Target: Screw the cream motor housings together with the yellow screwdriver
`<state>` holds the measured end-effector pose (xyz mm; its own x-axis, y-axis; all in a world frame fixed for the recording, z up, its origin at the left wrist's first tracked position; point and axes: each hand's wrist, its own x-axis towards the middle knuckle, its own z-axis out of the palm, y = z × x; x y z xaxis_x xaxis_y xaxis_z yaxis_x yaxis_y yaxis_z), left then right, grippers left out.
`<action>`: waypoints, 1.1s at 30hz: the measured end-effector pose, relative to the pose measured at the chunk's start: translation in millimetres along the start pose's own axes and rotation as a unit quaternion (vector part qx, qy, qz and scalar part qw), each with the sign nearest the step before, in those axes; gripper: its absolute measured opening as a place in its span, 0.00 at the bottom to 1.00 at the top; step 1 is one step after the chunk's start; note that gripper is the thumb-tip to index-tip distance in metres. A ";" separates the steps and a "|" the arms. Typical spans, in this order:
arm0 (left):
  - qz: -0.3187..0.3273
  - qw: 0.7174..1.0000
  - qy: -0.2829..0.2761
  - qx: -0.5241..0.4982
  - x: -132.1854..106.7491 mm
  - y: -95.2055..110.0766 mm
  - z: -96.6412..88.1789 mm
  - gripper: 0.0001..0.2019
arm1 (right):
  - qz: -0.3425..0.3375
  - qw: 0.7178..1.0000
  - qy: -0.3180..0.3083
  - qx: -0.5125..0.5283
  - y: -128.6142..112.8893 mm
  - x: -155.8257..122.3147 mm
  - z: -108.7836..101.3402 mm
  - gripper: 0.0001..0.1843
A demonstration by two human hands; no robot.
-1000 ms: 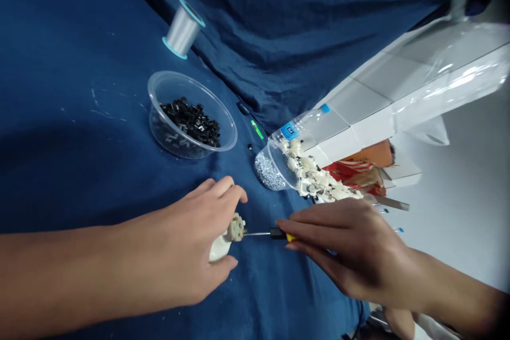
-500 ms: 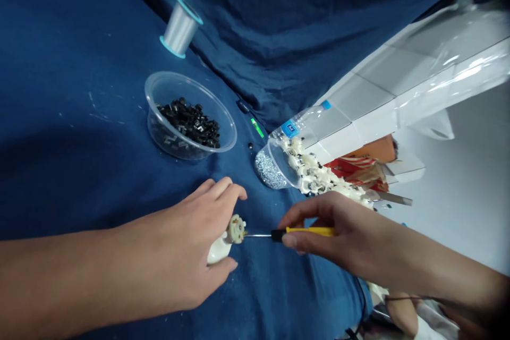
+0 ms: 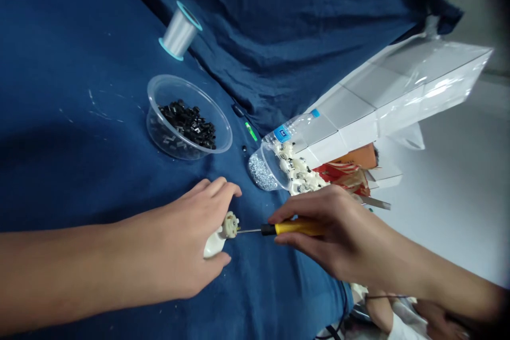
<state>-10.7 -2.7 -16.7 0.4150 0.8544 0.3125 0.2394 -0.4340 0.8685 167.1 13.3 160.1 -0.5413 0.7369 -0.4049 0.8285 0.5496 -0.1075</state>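
Left hand clasping a white motor on blue cloth. Right hand gripping a yellow screwdriver, tip touching the motor's end.

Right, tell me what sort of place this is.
Probably a makeshift small-parts assembly or repair bench: a blue cloth covers the work surface, a clear bowl holds small black parts, and a yellow-handled screwdriver is set against a small white component.
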 end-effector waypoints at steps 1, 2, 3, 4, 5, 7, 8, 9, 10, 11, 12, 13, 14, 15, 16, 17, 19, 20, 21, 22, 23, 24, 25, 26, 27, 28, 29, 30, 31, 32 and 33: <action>0.001 1.000 0.001 0.003 0.3 -0.2 0.6 0.25 | 0.043 0.999 -0.012 0.015 -0.4 1.9 0.1 0.06; 0.003 1.000 0.003 0.006 0.7 -0.2 1.2 0.25 | 0.084 0.995 -0.023 0.042 -0.1 3.2 1.0 0.07; 0.006 1.000 0.006 0.011 1.0 -0.2 1.6 0.25 | 0.125 0.988 -0.033 0.082 0.5 4.2 2.7 0.08; 0.010 1.000 0.009 0.014 1.3 0.0 1.7 0.25 | 0.165 0.977 -0.040 0.133 1.5 5.0 4.7 0.11; 0.013 1.000 0.010 0.016 1.6 0.2 1.6 0.24 | 0.198 0.962 -0.044 0.184 2.4 5.6 6.8 0.13; 0.013 1.000 0.004 0.019 2.0 0.8 0.6 0.23 | 0.244 0.935 -0.042 0.253 3.3 7.7 9.2 0.17; 0.009 1.000 -0.002 0.018 2.0 1.0 -0.3 0.23 | 0.255 0.930 -0.051 0.260 3.1 9.2 8.8 0.18; 0.004 1.000 -0.010 0.014 1.8 1.1 -1.3 0.24 | 0.256 0.931 -0.065 0.251 2.5 10.9 7.3 0.18; -0.001 1.000 -0.018 0.009 1.5 1.3 -2.4 0.25 | 0.247 0.939 -0.075 0.229 1.8 12.5 4.9 0.17; -0.005 1.000 -0.025 0.004 0.9 1.4 -3.5 0.26 | 0.233 0.948 -0.081 0.199 1.3 13.7 2.0 0.15; -0.009 0.999 -0.032 -0.001 0.1 1.5 -4.4 0.27 | 0.215 0.958 -0.085 0.168 1.2 14.2 -0.8 0.14; -0.011 0.999 -0.038 -0.006 -0.9 1.6 -5.3 0.27 | 0.194 0.968 -0.083 0.137 1.6 13.8 -3.1 0.15; -0.011 0.999 -0.043 -0.008 -2.1 1.9 -6.0 0.28 | 0.166 0.978 -0.070 0.109 2.7 12.3 -4.6 0.17; -0.011 0.999 -0.045 -0.008 -3.3 2.1 -6.6 0.29 | 0.137 0.985 -0.056 0.087 4.3 10.0 -5.2 0.18; -0.009 0.999 -0.044 -0.009 -4.3 2.4 -7.2 0.31 | 0.110 0.990 -0.045 0.073 6.3 7.0 -5.0 0.17; -0.007 0.999 -0.043 -0.011 -4.9 2.7 -8.0 0.32 | 0.079 0.994 -0.033 0.064 8.5 3.4 -4.0 0.13; -0.009 0.999 -0.047 -0.016 -4.5 3.1 -10.2 0.33 | -0.016 1.000 -0.004 0.016 12.8 -4.3 -0.9 0.04; -0.015 0.998 -0.055 -0.018 -3.4 3.1 -11.8 0.32 | -0.077 0.996 0.013 -0.038 14.6 -8.0 0.7 0.06; -0.021 0.998 -0.065 -0.017 -1.7 3.2 -13.7 0.32 | -0.141 0.983 0.034 -0.111 16.1 -11.2 2.2 0.10; -0.024 0.997 -0.075 -0.013 0.4 3.1 -15.7 0.30 | -0.204 0.958 0.052 -0.193 17.4 -13.7 3.5 0.12; -0.022 0.996 -0.085 -0.006 2.7 3.1 -17.6 0.28 | -0.256 0.927 0.066 -0.268 18.6 -15.2 4.5 0.14; -0.017 0.996 -0.092 0.001 4.8 3.1 -19.4 0.25 | -0.291 0.897 0.076 -0.324 19.8 -15.7 5.2 0.15; -0.011 0.995 -0.099 0.005 6.5 3.3 -21.0 0.22 | -0.317 0.874 0.079 -0.359 21.3 -15.0 5.7 0.15; -0.008 0.994 -0.106 0.006 7.8 3.5 -22.2 0.19 | -0.337 0.859 0.078 -0.377 23.1 -13.4 5.8 0.15; -0.012 0.993 -0.114 0.003 8.6 4.0 -23.3 0.17 | -0.355 0.848 0.077 -0.386 25.2 -11.0 5.6 0.15; -0.022 0.992 -0.124 -0.002 8.9 4.6 -24.1 0.16 | -0.369 0.840 0.074 -0.391 27.7 -8.0 5.0 0.15; -0.034 0.990 -0.134 -0.008 8.9 5.4 -24.9 0.15 | -0.381 0.832 0.072 -0.395 30.3 -4.6 3.9 0.14; -0.043 0.989 -0.142 -0.013 8.8 6.1 -25.5 0.16 | -0.394 0.826 0.068 -0.398 32.8 -1.2 2.6 0.13; -0.048 0.988 -0.149 -0.015 8.7 6.8 -26.0 0.16 | -0.406 0.820 0.064 -0.399 35.2 2.1 1.0 0.12; -0.050 0.987 -0.154 -0.015 8.8 7.4 -26.4 0.15 | -0.419 0.814 0.063 -0.397 37.3 5.0 -0.6 0.12; -0.047 0.986 -0.159 -0.016 9.1 7.6 -26.7 0.15 | -0.428 0.812 0.061 -0.393 38.9 7.4 -1.9 0.12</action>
<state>-28.5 9.4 3.0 0.6483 0.7551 0.0980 0.2638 -0.3435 0.9013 195.0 40.8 154.7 -0.9204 -0.0404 -0.3889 -0.1800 0.9268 0.3297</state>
